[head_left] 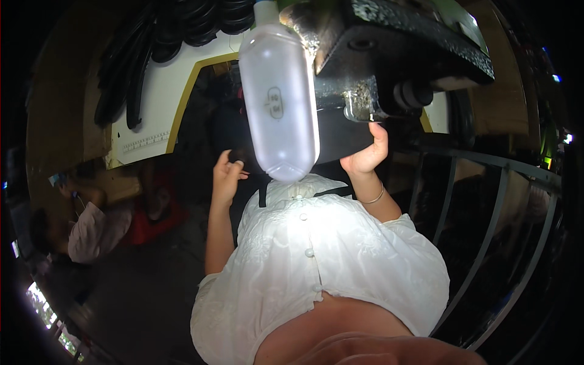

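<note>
My right hand [367, 155] is raised under the dark machine head [413, 58]. One digit points up, with its tip right by a clear block [363, 100] on the machine. Its other fingers are hidden beside a dark grey surface [331, 131]. My left hand [227, 176] is left of the translucent white bottle [280, 103], fingers curled together. What they hold, if anything, is lost in the dark. The bottle hangs large in front, between both hands, narrow neck upward, and covers what lies behind it.
Several black curved strips [146, 55] lie on a white worktop [173, 76] with a yellow edge and a printed ruler [146, 142]. Metal rails [496, 182] stand at my right. Another person's sleeve [97, 234] and a red seat [161, 213] are at left.
</note>
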Demonstrator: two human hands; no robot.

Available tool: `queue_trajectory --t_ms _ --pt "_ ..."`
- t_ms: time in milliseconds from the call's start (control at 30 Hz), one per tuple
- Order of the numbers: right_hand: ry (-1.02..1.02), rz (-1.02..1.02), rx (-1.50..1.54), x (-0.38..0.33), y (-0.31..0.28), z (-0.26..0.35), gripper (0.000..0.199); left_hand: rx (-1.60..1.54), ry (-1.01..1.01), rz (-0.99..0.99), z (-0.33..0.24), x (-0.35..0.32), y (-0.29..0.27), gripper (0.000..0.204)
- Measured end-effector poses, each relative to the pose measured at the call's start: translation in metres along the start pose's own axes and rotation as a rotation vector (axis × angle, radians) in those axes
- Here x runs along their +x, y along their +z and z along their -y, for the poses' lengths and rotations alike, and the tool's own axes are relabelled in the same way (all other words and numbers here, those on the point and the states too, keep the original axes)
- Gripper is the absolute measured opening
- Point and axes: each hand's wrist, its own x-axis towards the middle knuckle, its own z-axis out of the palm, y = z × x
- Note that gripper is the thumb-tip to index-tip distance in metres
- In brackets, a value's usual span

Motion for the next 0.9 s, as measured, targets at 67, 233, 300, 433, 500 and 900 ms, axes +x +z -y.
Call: queue_trajectory --t_ms 67,233,300,433,500,900 --pt "0.058 0.071 -0.11 0.003 0.007 0.003 0.042 0.161 0.022 0.048 0.022 0.008 0.006 0.031" --pt "0.136 0.23 -0.544 0.023 0.012 0.015 0.034 0.738 0.248 0.344 0.026 0.012 0.053 0.027" --pt "0.006 0.317 -0.782 0.025 0.023 0.023 0.03 0.745 0.35 0.421 -0.01 0.002 0.082 0.024" --pt "-0.204 0.25 -0.634 0.031 0.0 0.042 0.029 0.269 0.379 0.343 -0.041 0.004 0.113 0.026" --pt "-0.329 0.184 -0.29 0.036 -0.003 0.046 0.033 0.337 0.58 0.154 -0.071 0.0 0.122 0.027" --pt "-0.096 0.252 -0.514 0.003 -0.003 0.015 0.041 0.211 0.742 -0.053 -0.037 0.033 0.081 0.032"
